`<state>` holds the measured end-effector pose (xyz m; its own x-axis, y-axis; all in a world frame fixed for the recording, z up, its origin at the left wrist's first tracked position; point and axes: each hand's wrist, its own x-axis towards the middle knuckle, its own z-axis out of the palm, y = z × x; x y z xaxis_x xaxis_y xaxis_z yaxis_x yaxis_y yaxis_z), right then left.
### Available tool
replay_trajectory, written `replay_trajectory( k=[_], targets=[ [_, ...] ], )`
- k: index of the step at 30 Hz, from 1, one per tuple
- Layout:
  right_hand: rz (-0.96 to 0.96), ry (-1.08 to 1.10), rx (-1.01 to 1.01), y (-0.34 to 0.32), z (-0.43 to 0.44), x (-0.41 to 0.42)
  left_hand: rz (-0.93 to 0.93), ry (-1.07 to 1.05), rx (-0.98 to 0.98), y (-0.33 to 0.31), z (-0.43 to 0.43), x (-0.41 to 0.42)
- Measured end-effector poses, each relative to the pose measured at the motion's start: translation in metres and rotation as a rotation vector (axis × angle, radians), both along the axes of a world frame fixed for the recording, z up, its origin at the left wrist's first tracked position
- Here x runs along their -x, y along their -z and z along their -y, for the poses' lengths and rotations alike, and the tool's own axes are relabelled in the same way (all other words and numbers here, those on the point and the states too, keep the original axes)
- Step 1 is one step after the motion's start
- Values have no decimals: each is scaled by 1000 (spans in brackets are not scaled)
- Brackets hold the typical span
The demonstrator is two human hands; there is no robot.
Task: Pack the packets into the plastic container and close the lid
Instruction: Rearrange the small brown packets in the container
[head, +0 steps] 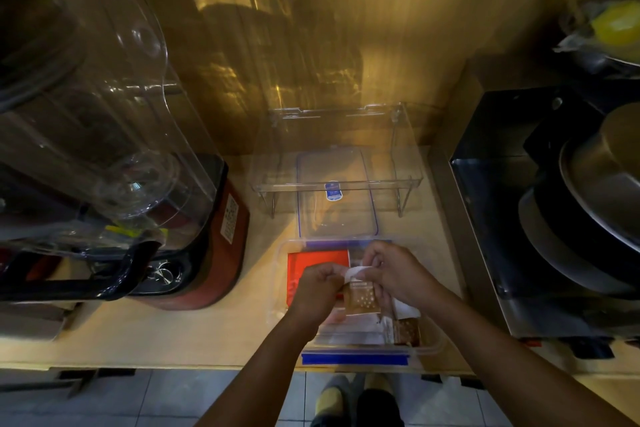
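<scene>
A clear plastic container [431, 345] with blue latches sits at the counter's front edge. Inside it lie a red packet [317, 262] on the left and brown-and-white packets [405, 329] on the right. Its clear lid [336, 204] with a blue seal and a small blue sticker lies flat just behind it. Both hands hover over the container. My left hand [317, 291] and my right hand [394, 274] together pinch the white top edge of a small clear packet [360, 300] with brown contents, which hangs upright between them.
A large blender with a clear jug and red base [207, 253] stands at the left. A clear acrylic shelf riser [346, 184] straddles the lid's far end. A dark stove with stacked pans [588, 201] fills the right. The counter edge and tiled floor lie below.
</scene>
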<state>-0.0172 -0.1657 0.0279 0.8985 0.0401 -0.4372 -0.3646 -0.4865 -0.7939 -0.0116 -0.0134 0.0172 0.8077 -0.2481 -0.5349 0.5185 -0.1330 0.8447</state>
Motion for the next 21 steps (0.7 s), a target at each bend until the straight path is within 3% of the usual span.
replay_trajectory(
  k=[5,8,10,15,17,21],
  targets=[
    [12,49,7,6,1,1,7,-37,60,3,1,4],
    [73,13,85,16,4,-1,30,-141,-13,7,-1,3],
    [132,-103,245,22,12,1,28,-208,-54,8,-6,-1],
    [185,-740,990,51,33,16,-7,-267,-75,12,-19,-9],
    [240,-784,1127,59,33,19,-15,-260,-75,14,-17,-8],
    [287,-642,1117,60,27,18,-12,-219,-79,17,-11,-2]
  ],
)
